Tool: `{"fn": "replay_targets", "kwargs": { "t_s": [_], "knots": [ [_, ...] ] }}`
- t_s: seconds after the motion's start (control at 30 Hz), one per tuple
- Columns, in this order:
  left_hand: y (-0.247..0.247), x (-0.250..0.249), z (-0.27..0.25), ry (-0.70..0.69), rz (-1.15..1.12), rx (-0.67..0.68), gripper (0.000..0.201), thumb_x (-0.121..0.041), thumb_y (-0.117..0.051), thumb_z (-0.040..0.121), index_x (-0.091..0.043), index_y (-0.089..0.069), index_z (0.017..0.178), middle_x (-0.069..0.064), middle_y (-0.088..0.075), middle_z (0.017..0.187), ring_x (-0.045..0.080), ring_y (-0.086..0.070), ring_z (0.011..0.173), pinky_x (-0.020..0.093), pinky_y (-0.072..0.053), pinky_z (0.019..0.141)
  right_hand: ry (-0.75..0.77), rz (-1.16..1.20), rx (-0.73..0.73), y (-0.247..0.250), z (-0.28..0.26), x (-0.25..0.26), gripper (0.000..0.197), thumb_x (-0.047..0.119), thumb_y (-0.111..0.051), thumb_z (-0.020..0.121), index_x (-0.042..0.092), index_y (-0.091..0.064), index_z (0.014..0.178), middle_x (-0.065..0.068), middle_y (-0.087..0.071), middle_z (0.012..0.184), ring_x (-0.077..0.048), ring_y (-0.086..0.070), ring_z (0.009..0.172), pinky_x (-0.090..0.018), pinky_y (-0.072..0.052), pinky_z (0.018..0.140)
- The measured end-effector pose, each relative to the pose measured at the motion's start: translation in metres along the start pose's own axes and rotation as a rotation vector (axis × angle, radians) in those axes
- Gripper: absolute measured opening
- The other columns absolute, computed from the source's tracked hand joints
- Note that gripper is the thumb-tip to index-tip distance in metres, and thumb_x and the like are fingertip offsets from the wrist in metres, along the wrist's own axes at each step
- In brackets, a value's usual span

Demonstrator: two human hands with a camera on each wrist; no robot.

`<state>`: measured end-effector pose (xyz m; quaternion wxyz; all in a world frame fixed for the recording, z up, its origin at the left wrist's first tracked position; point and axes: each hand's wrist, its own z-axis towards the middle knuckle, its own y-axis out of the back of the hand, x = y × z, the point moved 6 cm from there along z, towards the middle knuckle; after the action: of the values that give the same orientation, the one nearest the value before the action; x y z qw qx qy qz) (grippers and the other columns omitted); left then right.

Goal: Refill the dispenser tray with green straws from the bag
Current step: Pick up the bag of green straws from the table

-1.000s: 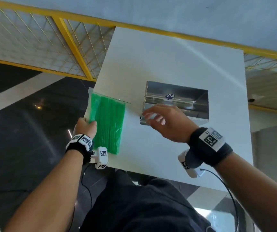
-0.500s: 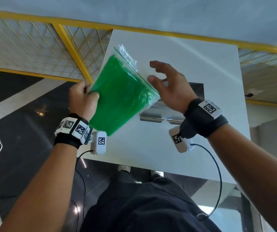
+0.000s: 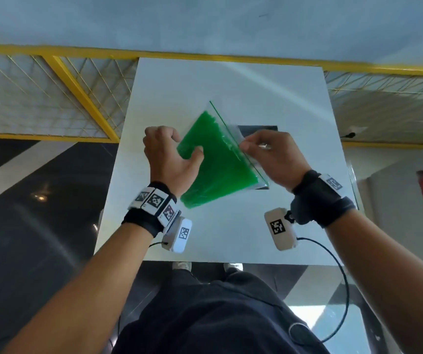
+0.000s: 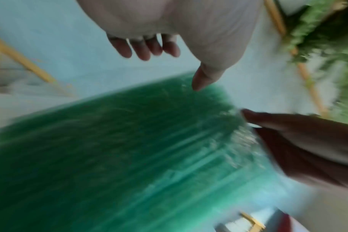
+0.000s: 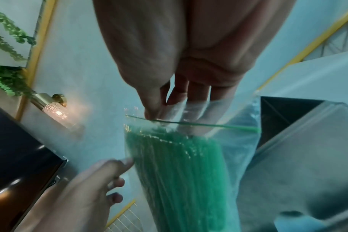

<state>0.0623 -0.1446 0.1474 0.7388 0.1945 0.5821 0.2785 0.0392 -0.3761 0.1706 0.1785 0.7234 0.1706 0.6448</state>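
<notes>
Lifted off the tabletop (image 3: 231,241) since a second ago, bag (image 3: 215,159) of green straws (image 5: 181,172) clamped by left hand (image 3: 165,157) at 9 o'clock, mouth pinched by right hand (image 3: 271,155) at 3, over dispenser tray (image 5: 300,141) beyond, opening judged next.

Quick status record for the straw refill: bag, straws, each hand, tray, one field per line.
bag: clear zip bag held up above the white table, tilted, zip edge toward the right hand
straws: green straws all inside the bag
left hand: left hand grips the bag's side, thumb on the front
right hand: right hand pinches the bag's zip end
tray: metal dispenser tray sits behind the bag, mostly hidden; no straws visible in it
</notes>
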Motion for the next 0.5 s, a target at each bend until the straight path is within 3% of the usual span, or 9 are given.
{"fn": "replay_targets", "kwargs": {
  "t_s": [0.1, 0.17, 0.23, 0.3, 0.37, 0.43, 0.5],
  "knots": [
    [-0.025, -0.034, -0.023, -0.128, -0.025, 0.098, 0.037, -0.04, -0.07, 0.082, -0.011, -0.048, 0.075, 0.001, -0.049, 0.074, 0.023, -0.046, 0.069, 0.038, -0.043, 0.068, -0.027, 0.041, 0.064, -0.003, -0.012, -0.012, 0.009, 0.021, -0.074, 0.092, 0.02, -0.073, 0.083, 0.007, -0.074, 0.084, 0.004, -0.067, 0.076, -0.013, -0.05, 0.077],
    [-0.04, -0.047, -0.034, -0.112, -0.074, 0.19, 0.046, -0.047, -0.069, 0.085, -0.012, -0.047, 0.066, 0.001, -0.046, 0.058, 0.024, -0.045, 0.055, 0.037, -0.042, 0.055, -0.028, 0.047, 0.079, -0.004, -0.017, -0.018, 0.013, 0.019, -0.076, 0.09, 0.018, -0.071, 0.078, -0.003, -0.076, 0.085, -0.011, -0.072, 0.08, -0.024, -0.056, 0.078],
    [-0.05, -0.053, -0.04, -0.073, -0.109, 0.215, 0.048, -0.05, -0.066, 0.089, -0.011, -0.049, 0.066, 0.001, -0.047, 0.055, 0.021, -0.045, 0.051, 0.033, -0.037, 0.05, -0.053, 0.113, 0.097, -0.007, -0.021, -0.025, 0.019, 0.017, -0.078, 0.088, 0.008, -0.066, 0.076, -0.013, -0.073, 0.08, -0.027, -0.069, 0.071, -0.03, -0.056, 0.069],
    [-0.057, -0.054, -0.041, -0.048, -0.162, 0.219, 0.044, -0.045, -0.06, 0.095, -0.011, -0.053, 0.068, -0.004, -0.048, 0.054, 0.015, -0.043, 0.049, 0.027, -0.032, 0.048, -0.095, 0.207, 0.121, -0.011, -0.023, -0.033, 0.028, 0.017, -0.08, 0.086, -0.001, -0.06, 0.076, -0.015, -0.065, 0.072, -0.023, -0.057, 0.065, -0.031, -0.05, 0.063],
    [-0.062, -0.056, -0.039, -0.047, -0.203, 0.24, 0.038, -0.036, -0.054, 0.099, -0.009, -0.057, 0.073, -0.002, -0.055, 0.057, 0.015, -0.047, 0.049, 0.03, -0.035, 0.048, -0.123, 0.271, 0.144, -0.014, -0.025, -0.037, 0.03, 0.018, -0.082, 0.085, 0.001, -0.058, 0.075, -0.015, -0.06, 0.07, -0.021, -0.053, 0.066, -0.035, -0.049, 0.065],
    [-0.064, -0.058, -0.037, -0.033, -0.263, 0.257, 0.034, -0.028, -0.05, 0.1, -0.007, -0.056, 0.075, 0.003, -0.059, 0.062, 0.017, -0.049, 0.053, 0.033, -0.039, 0.05, -0.157, 0.371, 0.161, -0.015, -0.025, -0.036, 0.028, 0.015, -0.08, 0.086, 0.007, -0.056, 0.074, -0.012, -0.051, 0.067, -0.016, -0.048, 0.06, -0.028, -0.046, 0.06],
    [-0.063, -0.063, -0.035, -0.038, -0.323, 0.274, 0.031, -0.024, -0.049, 0.101, -0.009, -0.052, 0.073, -0.002, -0.048, 0.06, 0.011, -0.041, 0.055, 0.025, -0.034, 0.052, -0.203, 0.509, 0.189, -0.014, -0.026, -0.035, 0.028, 0.012, -0.074, 0.09, 0.013, -0.052, 0.073, -0.008, -0.044, 0.069, -0.012, -0.041, 0.059, -0.023, -0.038, 0.055]
  ]
}}
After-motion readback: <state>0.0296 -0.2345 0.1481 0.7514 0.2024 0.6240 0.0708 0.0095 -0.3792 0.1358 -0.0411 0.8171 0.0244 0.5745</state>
